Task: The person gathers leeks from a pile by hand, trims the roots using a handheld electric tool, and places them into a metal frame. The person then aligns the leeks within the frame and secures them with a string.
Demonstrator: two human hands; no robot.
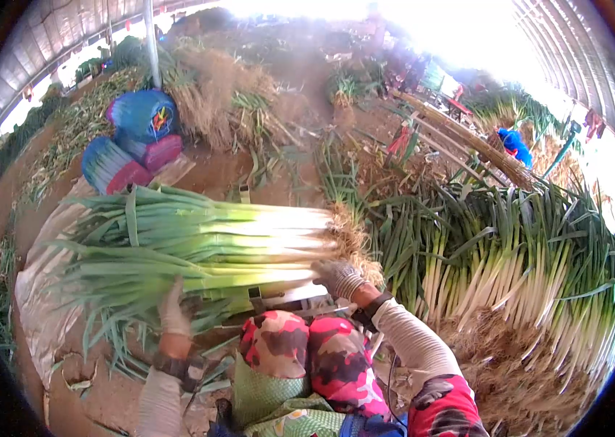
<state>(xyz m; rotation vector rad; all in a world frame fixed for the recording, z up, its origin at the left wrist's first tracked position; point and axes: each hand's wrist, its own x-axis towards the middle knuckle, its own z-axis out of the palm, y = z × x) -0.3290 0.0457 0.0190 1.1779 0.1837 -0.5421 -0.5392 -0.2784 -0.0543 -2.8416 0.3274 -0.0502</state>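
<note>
Greenhouse tunnel: arched cover overhead, dirt floor, cut greens lying about

Leek pile (533,269): large heap at my right, white shanks and roots pointing toward me, green tops away. Dry roots and trimmings lie at its foot

Leek bundle (205,244): lies across in front of my knees, roots to the right, leaf tops fanned to the left, on a low stand that is mostly hidden. Judged heavy and long; stiff through the white shanks, floppy in the leaves, which would crease or tear if gripped. Best taken under the firm white part near the roots with one hand, and under the green middle with the other

Sheet (42,291): pale plastic on the ground under the leaf ends, at left

Sacks (136,131): blue and pink, filled, beyond the bundle at upper left

Sticks (467,142): long brown bundle lying slantwise behind the pile

Knees (307,349): camouflage trousers, red and green, just below the bundle

Right hand (338,278): gloved, curled onto the root end of the bundle, gripping it

Left hand (174,312): gloved, pressed against the green part from below; fingers are buried in leaves, so I cannot tell if it grips
</note>
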